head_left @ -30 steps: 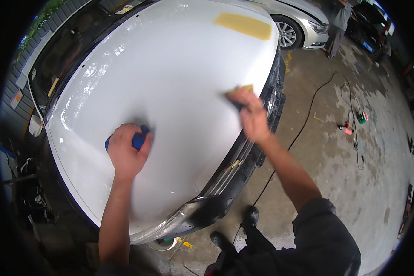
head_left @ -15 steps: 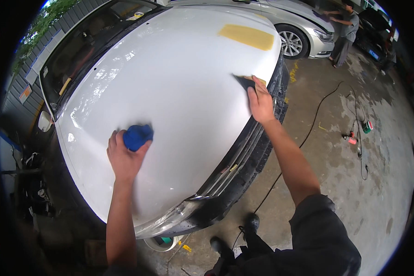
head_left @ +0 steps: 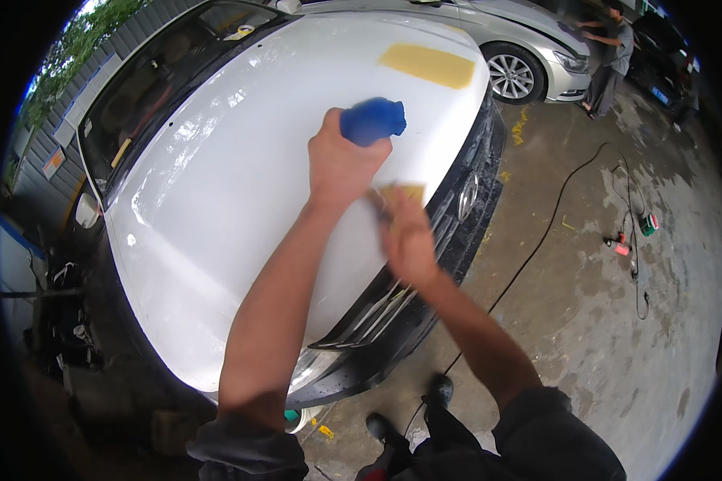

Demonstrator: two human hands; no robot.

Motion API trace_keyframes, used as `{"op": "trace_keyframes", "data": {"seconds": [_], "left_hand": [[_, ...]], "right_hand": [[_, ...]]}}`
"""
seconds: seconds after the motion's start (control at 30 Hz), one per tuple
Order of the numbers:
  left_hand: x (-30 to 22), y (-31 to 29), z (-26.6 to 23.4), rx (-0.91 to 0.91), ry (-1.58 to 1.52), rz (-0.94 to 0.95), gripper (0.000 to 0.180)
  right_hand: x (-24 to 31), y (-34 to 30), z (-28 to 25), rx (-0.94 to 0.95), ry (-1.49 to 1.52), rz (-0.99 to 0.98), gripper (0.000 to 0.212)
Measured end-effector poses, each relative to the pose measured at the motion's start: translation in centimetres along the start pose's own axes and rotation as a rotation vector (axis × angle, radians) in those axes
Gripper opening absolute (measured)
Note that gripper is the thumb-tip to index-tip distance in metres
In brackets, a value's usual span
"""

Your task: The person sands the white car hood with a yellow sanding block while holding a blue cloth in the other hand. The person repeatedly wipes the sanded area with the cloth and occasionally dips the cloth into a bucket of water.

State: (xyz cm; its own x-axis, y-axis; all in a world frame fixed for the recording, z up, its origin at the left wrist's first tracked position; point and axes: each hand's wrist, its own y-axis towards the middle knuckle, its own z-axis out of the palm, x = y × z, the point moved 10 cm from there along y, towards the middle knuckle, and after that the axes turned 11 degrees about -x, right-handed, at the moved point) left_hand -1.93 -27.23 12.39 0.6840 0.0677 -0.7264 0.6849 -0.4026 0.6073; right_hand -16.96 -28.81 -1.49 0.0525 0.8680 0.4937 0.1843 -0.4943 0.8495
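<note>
A bunched blue cloth or sponge (head_left: 373, 122) is gripped in my left hand (head_left: 346, 164), over the far middle of the white car hood (head_left: 241, 200). Closer to the grille, my right hand (head_left: 409, 240) is blurred by motion. Its fingers are on a small sheet of sandpaper (head_left: 407, 193) with a yellowish back, at the hood surface near the front edge. My two hands are close together but apart. Beyond them a rectangular yellow patch (head_left: 427, 66) marks the hood's far front corner.
A silver car (head_left: 529, 40) is parked beyond, with another person (head_left: 610, 56) leaning at its front. Black cable (head_left: 549, 228) runs over the concrete floor to a red tool (head_left: 620, 247) and a green container (head_left: 649, 224). A white bucket (head_left: 299, 419) sits below the bumper.
My left hand has carried the blue cloth or sponge far across the hood to the right and away from me. My right hand has moved back toward me and left with the sandpaper.
</note>
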Motion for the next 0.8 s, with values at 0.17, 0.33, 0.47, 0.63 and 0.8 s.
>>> {"op": "trace_keyframes", "data": {"seconds": [0.17, 0.33, 0.47, 0.63, 0.8], "left_hand": [[-0.9, -0.6, 2.6, 0.074, 0.02, -0.015, 0.035], [-1.3, -1.0, 4.2, 0.193, 0.049, -0.146, 0.051], [-2.0, -1.1, 1.0, 0.204, 0.15, -0.073, 0.053], [2.8, -0.9, -10.1, 0.132, 0.221, -0.055, 0.048], [12.4, -5.2, -24.9, -0.021, 0.54, 0.15, 0.044]], "right_hand": [[-3.7, 5.8, 0.0, 0.182, 0.153, -0.047, 0.045], [-0.4, -0.1, 1.3, 0.077, 0.046, 0.068, 0.046], [1.3, 3.2, 0.1, 0.133, 0.132, -0.223, 0.043], [-5.2, 7.0, -0.4, -0.024, -0.019, 0.101, 0.038], [3.1, 0.4, 1.0, 0.274, 0.206, -0.128, 0.041]]}}
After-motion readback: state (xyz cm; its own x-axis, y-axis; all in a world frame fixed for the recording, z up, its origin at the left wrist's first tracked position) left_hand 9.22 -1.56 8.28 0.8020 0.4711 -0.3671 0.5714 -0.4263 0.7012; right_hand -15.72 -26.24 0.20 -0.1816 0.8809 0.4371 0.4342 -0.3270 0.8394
